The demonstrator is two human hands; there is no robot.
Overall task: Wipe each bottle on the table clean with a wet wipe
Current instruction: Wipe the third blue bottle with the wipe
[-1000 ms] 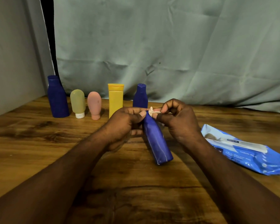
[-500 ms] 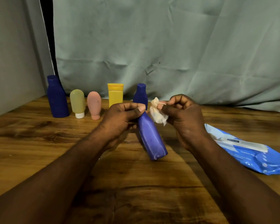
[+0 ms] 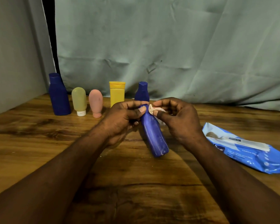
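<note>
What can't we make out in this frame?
Head view only:
- Cap of held bottle: covered by left hand and wipe.
- Most of the wipe: inside right hand.
- Bases of yellow tube and rear blue bottle: behind the hands.
- Print on pack: too blurred to read.

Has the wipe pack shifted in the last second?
No. The pack lies where it was on the table, at the same offset to the right of the yellow bottle.

Bottle row [image 3: 95,103] along table [image 3: 39,143] back edge; held bottle [image 3: 153,136] before it, centre; wipes pack [image 3: 249,152] right.
</note>
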